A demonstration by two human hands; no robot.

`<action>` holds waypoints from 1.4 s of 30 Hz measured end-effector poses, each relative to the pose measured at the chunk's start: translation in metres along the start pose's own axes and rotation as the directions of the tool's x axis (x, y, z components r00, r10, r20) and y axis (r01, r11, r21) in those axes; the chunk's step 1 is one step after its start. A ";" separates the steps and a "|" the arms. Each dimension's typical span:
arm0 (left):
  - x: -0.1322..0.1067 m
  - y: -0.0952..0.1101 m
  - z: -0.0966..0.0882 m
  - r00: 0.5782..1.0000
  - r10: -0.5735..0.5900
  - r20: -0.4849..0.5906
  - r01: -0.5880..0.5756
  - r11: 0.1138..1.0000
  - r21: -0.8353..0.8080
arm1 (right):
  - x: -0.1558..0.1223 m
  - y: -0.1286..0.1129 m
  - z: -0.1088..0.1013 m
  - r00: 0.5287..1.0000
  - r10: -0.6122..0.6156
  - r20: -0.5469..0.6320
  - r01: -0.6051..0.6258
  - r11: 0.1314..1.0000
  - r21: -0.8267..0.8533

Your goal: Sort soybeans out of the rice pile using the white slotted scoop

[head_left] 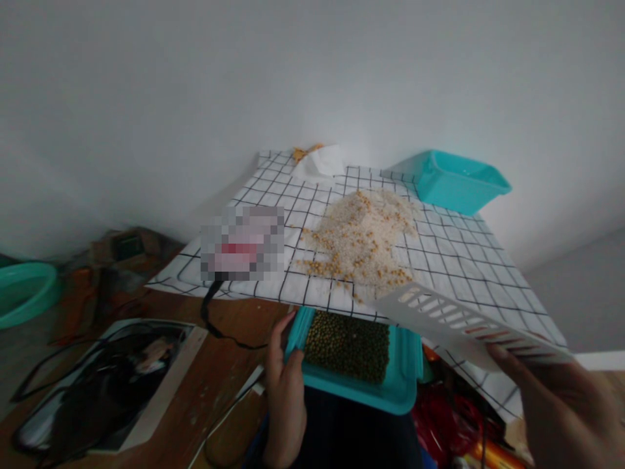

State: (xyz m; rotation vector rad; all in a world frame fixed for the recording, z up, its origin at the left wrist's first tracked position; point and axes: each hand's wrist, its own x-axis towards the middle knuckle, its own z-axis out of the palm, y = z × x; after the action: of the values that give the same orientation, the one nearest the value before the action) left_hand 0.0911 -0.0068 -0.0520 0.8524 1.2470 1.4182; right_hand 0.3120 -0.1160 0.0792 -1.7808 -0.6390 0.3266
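My left hand (pixel 286 384) grips the left rim of a teal tray (pixel 400 391) filled with green beans (pixel 349 345), held just below the table's near edge. My right hand (pixel 556 404) holds a white slotted plastic sieve (pixel 459 319) by its near end, its far tip resting at the edge of a heap of white rice mixed with yellow beans (pixel 364 238) on the black-and-white checked cloth (pixel 454 260).
A second teal tray (pixel 459 182) stands at the cloth's far right corner. A white bag (pixel 322 163) lies at the far edge. A black cable (pixel 215 326) hangs off the table. On the floor left are a teal basin (pixel 24 290) and dark clutter.
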 end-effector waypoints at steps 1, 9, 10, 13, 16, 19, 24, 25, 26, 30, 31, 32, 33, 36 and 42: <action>0.000 0.000 0.000 1.000 0.002 0.003 -0.002 1.000 0.000 | 0.000 0.002 -0.001 1.000 0.004 0.007 -0.004 1.000 0.004; 0.003 -0.005 -0.002 1.000 -0.017 -0.026 0.017 1.000 -0.012 | 0.010 0.015 0.002 0.995 -0.081 0.066 0.080 0.997 0.022; 0.003 -0.005 -0.002 0.999 -0.018 -0.029 0.017 1.000 -0.017 | 0.016 0.017 0.006 0.991 -0.114 0.076 0.113 0.993 0.022; 0.002 -0.005 -0.001 0.999 -0.016 -0.029 0.016 1.000 -0.017 | 0.041 0.017 0.026 0.970 -0.217 0.107 0.211 0.975 0.064; 0.003 -0.006 -0.001 0.999 -0.021 -0.032 0.020 1.000 -0.015 | 0.067 0.012 0.052 0.946 -0.303 0.115 0.286 0.947 0.145; 0.004 -0.009 -0.003 0.999 -0.017 -0.028 0.016 1.000 -0.017 | 0.085 0.004 0.072 0.937 -0.327 0.118 0.299 0.931 0.209; 0.005 -0.010 -0.004 0.999 -0.044 -0.032 0.043 0.998 -0.036 | 0.099 -0.007 0.093 0.923 -0.360 0.135 0.309 0.904 0.294; 0.005 -0.008 -0.003 0.997 -0.063 -0.040 0.061 0.997 -0.049 | 0.099 -0.008 0.097 0.916 -0.366 0.166 0.307 0.904 0.297; 0.005 -0.004 -0.001 0.995 -0.086 -0.048 0.083 0.994 -0.065 | 0.099 -0.010 0.102 0.905 -0.372 0.208 0.304 0.905 0.296; 0.009 0.013 0.008 0.979 -0.184 -0.084 0.172 0.976 -0.134 | 0.093 -0.017 0.123 0.842 -0.417 0.342 0.324 0.899 0.295; 0.010 0.016 0.010 0.975 -0.201 -0.096 0.186 0.971 -0.151 | 0.091 -0.019 0.127 0.830 -0.427 0.359 0.335 0.896 0.293; 0.011 0.019 0.011 0.970 -0.217 -0.109 0.197 0.966 -0.167 | 0.090 -0.021 0.130 0.818 -0.434 0.377 0.342 0.894 0.287; 0.011 0.020 0.012 0.966 -0.229 -0.121 0.205 0.961 -0.183 | 0.089 -0.023 0.133 0.806 -0.437 0.399 0.347 0.895 0.280; 0.009 0.023 0.013 0.959 -0.242 -0.149 0.208 0.955 -0.213 | 0.089 -0.026 0.134 0.757 -0.443 0.481 0.352 0.896 0.271; 0.007 0.024 0.008 0.948 -0.260 -0.183 0.219 0.951 -0.218 | 0.099 -0.016 0.119 0.761 -0.409 0.503 0.278 0.907 0.317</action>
State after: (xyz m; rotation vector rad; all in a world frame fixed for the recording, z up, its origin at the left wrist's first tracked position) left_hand 0.0916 0.0037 -0.0280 0.4073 1.2949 1.4288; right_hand 0.3258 0.0384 0.0682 -1.2994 -1.2841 0.6504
